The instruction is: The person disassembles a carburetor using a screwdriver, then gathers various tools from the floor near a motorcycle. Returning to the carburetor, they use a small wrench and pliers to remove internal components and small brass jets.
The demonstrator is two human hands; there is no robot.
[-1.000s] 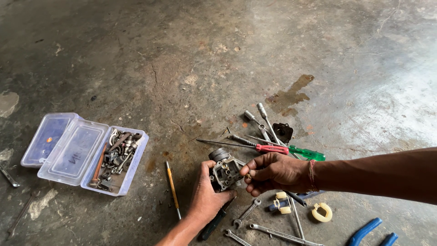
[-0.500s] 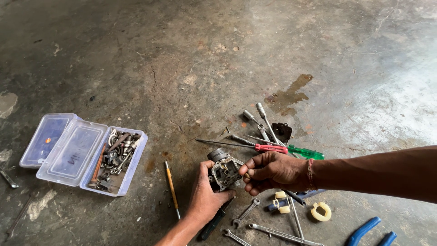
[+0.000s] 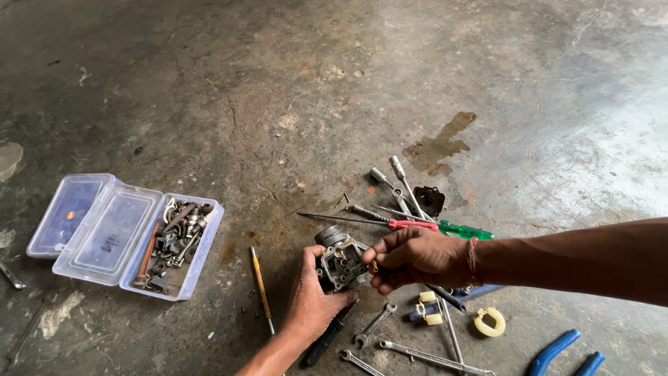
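left hand [image 3: 311, 301] gripping the carburetor body [image 3: 340, 262], right hand [image 3: 417, 257] pinching a tiny brass part at it, looks mid-job, tools scattered on the floor [image 3: 278, 104]

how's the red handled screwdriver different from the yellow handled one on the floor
The red-handled screwdriver lies almost level beside the right hand, among other tools; the yellow-handled screwdriver lies alone, nearly upright in the picture, left of the left hand. Its handle looks slimmer. Both rest untouched on the concrete floor.
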